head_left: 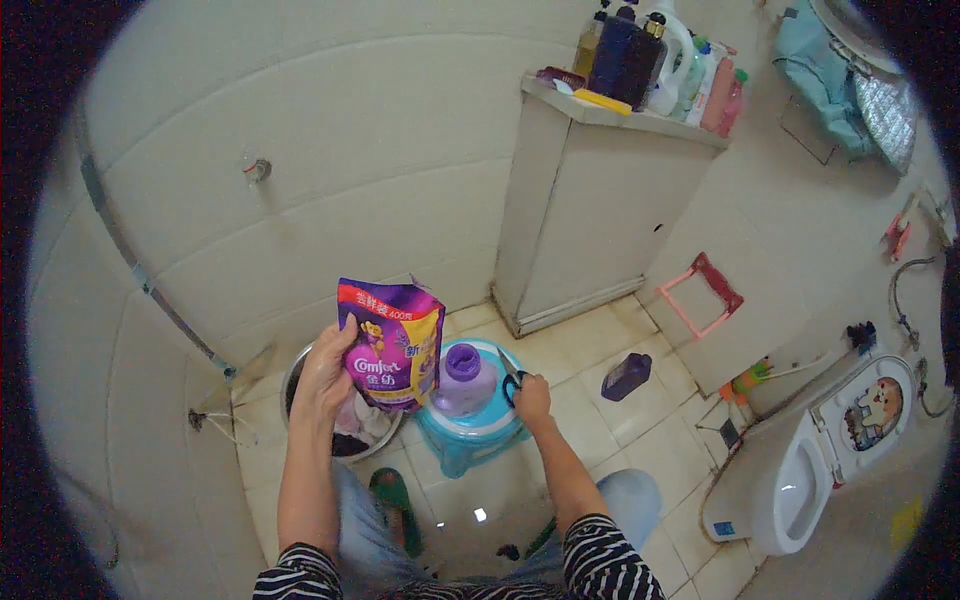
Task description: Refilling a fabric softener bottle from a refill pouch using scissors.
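Observation:
My left hand (325, 370) is closed round the side of a purple soft refill pouch (385, 335) of fabric softener, held up in front of me. Below and right of it, an open-necked, translucent purple bottle (467, 390) stands upright on a light-blue plastic stool (465, 455). At the stool's right edge my right hand (533, 398) has its fingers on the black handles of a pair of scissors (509, 380). The blades point away from me over the stool top. Partly hidden by my left arm and the pouch, a round basin (375, 450) holds clothes.
A dark purple container (626, 377) lies on the tiled floor (590, 425) to the right. Farther right are a toilet (795, 490) and a folded pink stool (705, 295) against the wall. Several bottles stand on a white cabinet (600, 200). My feet wear green slippers (390, 487).

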A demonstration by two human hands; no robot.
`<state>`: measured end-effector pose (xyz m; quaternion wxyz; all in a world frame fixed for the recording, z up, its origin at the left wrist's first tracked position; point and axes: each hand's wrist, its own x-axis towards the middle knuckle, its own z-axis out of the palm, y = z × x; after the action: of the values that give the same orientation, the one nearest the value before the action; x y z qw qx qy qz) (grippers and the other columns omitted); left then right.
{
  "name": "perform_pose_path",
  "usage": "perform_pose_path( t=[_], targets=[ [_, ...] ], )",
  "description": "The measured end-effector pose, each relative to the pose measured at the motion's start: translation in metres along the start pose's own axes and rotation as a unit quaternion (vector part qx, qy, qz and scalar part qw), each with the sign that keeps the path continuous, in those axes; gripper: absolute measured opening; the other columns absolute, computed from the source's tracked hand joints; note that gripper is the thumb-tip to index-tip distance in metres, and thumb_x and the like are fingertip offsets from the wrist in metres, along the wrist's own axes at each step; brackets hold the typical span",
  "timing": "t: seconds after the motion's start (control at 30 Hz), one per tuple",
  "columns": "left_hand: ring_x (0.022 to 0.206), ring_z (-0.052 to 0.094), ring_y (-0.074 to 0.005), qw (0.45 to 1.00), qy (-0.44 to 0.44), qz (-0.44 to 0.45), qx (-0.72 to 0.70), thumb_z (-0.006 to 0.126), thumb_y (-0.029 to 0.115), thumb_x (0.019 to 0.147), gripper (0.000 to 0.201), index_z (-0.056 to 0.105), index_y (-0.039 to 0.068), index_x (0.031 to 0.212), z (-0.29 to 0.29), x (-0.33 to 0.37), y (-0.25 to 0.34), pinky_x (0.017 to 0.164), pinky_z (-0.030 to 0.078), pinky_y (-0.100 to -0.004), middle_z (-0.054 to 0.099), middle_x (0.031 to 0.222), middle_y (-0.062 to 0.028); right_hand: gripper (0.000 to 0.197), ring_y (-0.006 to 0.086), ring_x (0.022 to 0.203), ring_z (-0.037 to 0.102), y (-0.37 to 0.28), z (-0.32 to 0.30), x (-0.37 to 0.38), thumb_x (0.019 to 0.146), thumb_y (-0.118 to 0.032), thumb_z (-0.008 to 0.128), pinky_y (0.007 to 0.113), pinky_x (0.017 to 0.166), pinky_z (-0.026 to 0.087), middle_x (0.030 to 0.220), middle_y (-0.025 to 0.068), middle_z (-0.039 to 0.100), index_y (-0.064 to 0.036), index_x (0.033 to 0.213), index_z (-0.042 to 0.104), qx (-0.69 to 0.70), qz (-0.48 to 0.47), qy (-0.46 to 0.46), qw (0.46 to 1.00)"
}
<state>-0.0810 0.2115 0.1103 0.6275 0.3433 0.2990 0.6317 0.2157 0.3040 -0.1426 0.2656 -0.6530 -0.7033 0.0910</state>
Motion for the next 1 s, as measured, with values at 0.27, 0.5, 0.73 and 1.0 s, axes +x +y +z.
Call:
perform_pose_path(
  t=[0.27, 0.5, 0.73, 1.0],
  targets=[
    [0.087, 0.061, -0.0165, 0.998, -0.056, 0.011, -0.015, 0.053, 0.026, 0.089, 0.032, 0.054, -0.001, 0.105, 0.017, -0.003, 0.011, 0.080, 0.049, -0.0317, 0.062, 0.100, -0.0104, 0.023, 0.0265, 0.073, 0.062, -0.010, -0.096, 0.051, 0.073, -0.012, 0.062, 0.036, 0.066, 0.047, 0.080, 0.0166, 0.064, 0.0021, 0.091, 0.064, 0.277, 0.026, 0.064, 0.958],
    [0.087, 0.061, -0.0168, 0.993, -0.116, 0.028, 0.008, 0.053, 0.026, 0.089, 0.030, 0.054, 0.000, 0.103, 0.093, 0.037, 0.036, 0.080, 0.050, -0.0322, 0.062, 0.099, -0.0102, 0.020, 0.0126, 0.066, 0.058, -0.044, -0.204, 0.094, 0.083, -0.011, 0.054, 0.025, 0.060, 0.046, 0.080, 0.0038, 0.062, 0.0006, 0.097, 0.061, 0.639, 0.070, -0.013, 0.766],
    [0.084, 0.062, -0.0185, 0.991, -0.126, -0.029, -0.041, 0.055, 0.027, 0.087, 0.030, 0.055, 0.000, 0.100, 0.147, 0.097, 0.002, 0.078, 0.051, -0.0343, 0.063, 0.096, -0.0114, 0.024, 0.0118, 0.063, 0.057, -0.029, -0.288, 0.149, 0.082, -0.014, 0.059, 0.025, 0.053, 0.044, 0.074, 0.0041, 0.060, 0.0009, 0.100, 0.057, 0.678, 0.018, 0.032, 0.734],
    [0.080, 0.063, -0.0206, 0.988, -0.136, -0.061, -0.046, 0.054, 0.027, 0.087, 0.029, 0.055, 0.000, 0.098, 0.174, 0.127, -0.026, 0.076, 0.051, -0.0367, 0.063, 0.094, -0.0129, 0.028, 0.0234, 0.075, 0.063, 0.001, -0.348, 0.226, 0.070, -0.012, 0.063, 0.032, 0.069, 0.047, 0.083, 0.0151, 0.065, -0.0005, 0.095, 0.064, 0.295, 0.008, 0.270, 0.917]
  ],
)
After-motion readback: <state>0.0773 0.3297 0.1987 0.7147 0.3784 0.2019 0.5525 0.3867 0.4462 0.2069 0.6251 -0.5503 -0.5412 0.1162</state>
